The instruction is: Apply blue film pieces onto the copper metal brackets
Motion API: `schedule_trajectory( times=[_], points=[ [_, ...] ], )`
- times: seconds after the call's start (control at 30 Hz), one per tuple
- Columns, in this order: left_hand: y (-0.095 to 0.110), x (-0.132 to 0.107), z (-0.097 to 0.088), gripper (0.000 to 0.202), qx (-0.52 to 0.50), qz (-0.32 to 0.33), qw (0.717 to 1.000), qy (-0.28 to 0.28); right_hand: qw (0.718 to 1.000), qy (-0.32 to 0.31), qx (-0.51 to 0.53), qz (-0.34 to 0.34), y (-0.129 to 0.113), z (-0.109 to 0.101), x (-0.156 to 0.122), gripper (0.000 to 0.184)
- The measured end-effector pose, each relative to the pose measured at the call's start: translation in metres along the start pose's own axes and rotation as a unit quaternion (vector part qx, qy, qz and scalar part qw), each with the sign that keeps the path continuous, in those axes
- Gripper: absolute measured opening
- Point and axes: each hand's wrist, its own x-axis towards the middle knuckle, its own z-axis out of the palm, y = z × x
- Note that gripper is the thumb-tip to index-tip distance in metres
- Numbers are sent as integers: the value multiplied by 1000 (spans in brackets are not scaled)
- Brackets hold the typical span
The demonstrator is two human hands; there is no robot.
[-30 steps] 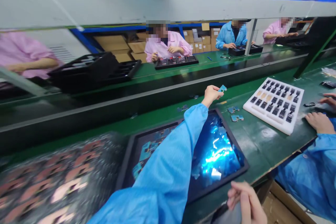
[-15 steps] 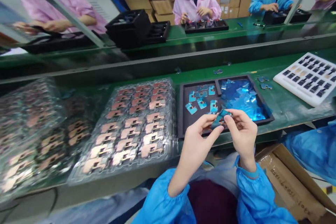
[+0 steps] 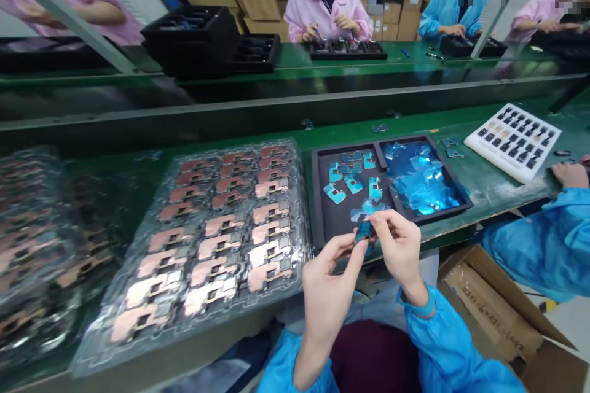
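My left hand (image 3: 328, 282) and my right hand (image 3: 397, 247) meet in front of me, both pinching one small blue-filmed part (image 3: 363, 232) between fingertips. They hover over the near edge of a black two-compartment tray (image 3: 318, 209). Its left compartment holds several blue parts (image 3: 348, 178); its right compartment holds a heap of shiny blue film pieces (image 3: 421, 178). To the left lies a clear blister tray (image 3: 221, 227) with rows of copper-coloured parts.
A white foam tray (image 3: 512, 134) of small dark components sits at the right, by a co-worker's hand (image 3: 570, 173) in a blue sleeve. An open cardboard box (image 3: 502, 313) stands below the bench edge. People work at black trays (image 3: 348, 49) across the green conveyor.
A second ago my left arm reached far out holding a blue part; it has come back, and both hands now grip a part close to me. The view has tilted down.
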Motion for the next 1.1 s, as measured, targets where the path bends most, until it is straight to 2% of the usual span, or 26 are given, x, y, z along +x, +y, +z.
schedule_trajectory(
  times=[0.1, 0.27, 0.4, 0.5, 0.57, 0.63, 0.73, 0.87, 1.0, 1.1],
  points=[
    [-1, 0, -2, 12, -3, 0, 1000, 16, 999, -33, 9, 26, 0, 2, -1, 28],
    [-1, -2, -2, 9, -6, 2, 1000, -1, 1000, 10, -17, 20, 3, 5, 0, 32],
    [-6, -1, -4, 15, -43, -28, 999, 13, 999, -40, -15, 12, 3, 2, 1, 36],
    [-7, -1, -7, 21, -42, -34, 998, 32, 987, -13, -118, -108, -3, -2, -1, 28],
    [-7, -2, -7, 24, -30, -25, 998, 42, 954, 19, -210, -213, -8, -3, -3, 26],
    [-7, -5, -8, 27, -30, -20, 999, 38, 921, 26, -266, -283, -12, -3, -3, 31],
    [-7, -7, -11, 29, -60, -33, 998, 8, 900, 20, -293, -323, -14, -2, -3, 37],
    [-5, -5, -16, 28, -121, -72, 989, -38, 895, 31, -289, -337, -12, -3, -3, 34],
    [-2, -2, -17, 37, -212, -148, 963, -75, 873, 24, -313, -373, -8, -9, -5, 27],
    [0, -1, -18, 44, -275, -199, 938, -70, 843, -2, -334, -421, -6, -15, -8, 24]
  ],
)
